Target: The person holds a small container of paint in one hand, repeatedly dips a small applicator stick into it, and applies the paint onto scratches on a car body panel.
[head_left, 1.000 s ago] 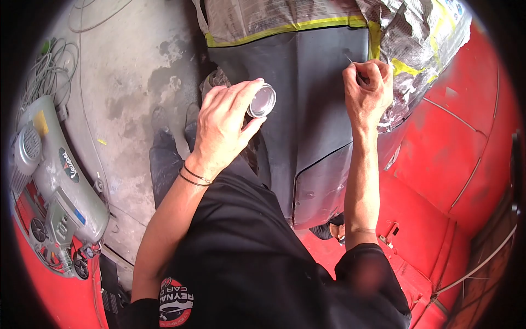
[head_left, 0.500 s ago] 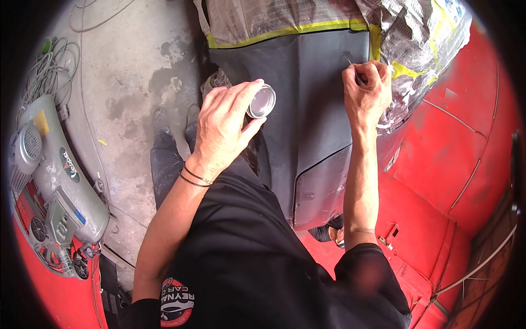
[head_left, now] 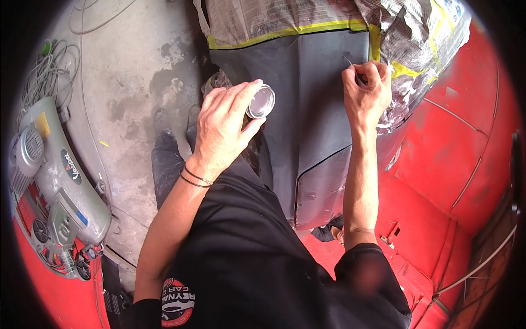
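Note:
My left hand [head_left: 222, 118] is closed around a small round open tin [head_left: 261, 102] with a shiny metal rim and a pale inside. The tin is tilted toward me, beside the dark grey car panel [head_left: 279, 82]. Over the upper right of that panel, my right hand [head_left: 368, 88] pinches a thin, fine-tipped tool [head_left: 349, 59]. Its tip points up and left, close to a small dark mark on the panel. Most of the tool is hidden in my fingers, so its exact kind and whether the tip touches the surface are unclear.
Masking newspaper [head_left: 263, 19] with yellow tape [head_left: 296, 30] borders the panel. Red panels [head_left: 455, 120] stand at the right. At left are a grey scooter body [head_left: 71, 164] and a coiled cable [head_left: 55, 71] on the concrete floor [head_left: 126, 82]. Someone's foot shows low down.

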### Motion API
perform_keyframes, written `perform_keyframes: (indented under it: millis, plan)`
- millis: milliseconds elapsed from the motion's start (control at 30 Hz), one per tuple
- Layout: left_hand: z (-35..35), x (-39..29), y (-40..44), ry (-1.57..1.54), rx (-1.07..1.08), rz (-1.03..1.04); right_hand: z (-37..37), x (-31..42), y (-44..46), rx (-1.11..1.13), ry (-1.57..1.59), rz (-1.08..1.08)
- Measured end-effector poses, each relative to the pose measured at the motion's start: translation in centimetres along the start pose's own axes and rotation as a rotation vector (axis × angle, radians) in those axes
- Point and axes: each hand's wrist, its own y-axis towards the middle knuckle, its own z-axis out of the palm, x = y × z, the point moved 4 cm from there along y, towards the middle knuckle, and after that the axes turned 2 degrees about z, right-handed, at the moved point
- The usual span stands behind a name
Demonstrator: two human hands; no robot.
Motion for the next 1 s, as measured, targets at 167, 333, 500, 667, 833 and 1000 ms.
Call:
perform_keyframes:
  millis: [167,333,500,667,833,1000]
  plan:
    - [-0.1,-0.1,0.2,0.003,-0.005,0.010,-0.4,0.2,-0.2,0.018,0.073,0.037]
    - [0.0,-0.2,0.5,-0.017,-0.009,0.018,-0.6,0.6,0.0,0.012,0.059,0.035]
    - [0.3,-0.5,1.4,0.000,-0.035,0.042,-2.4,3.6,-0.6,0.263,0.247,-0.030]
    - [1.0,-0.7,2.5,-0.010,-0.063,0.070,-2.9,8.6,-3.3,0.532,0.249,-0.208]
    - [0.9,-1.1,2.8,-0.001,-0.071,0.091,-1.9,9.7,-4.4,0.495,0.257,-0.201]
    - [0.9,-1.4,2.7,0.006,-0.068,0.102,-1.6,10.1,-4.7,0.485,0.260,-0.208]
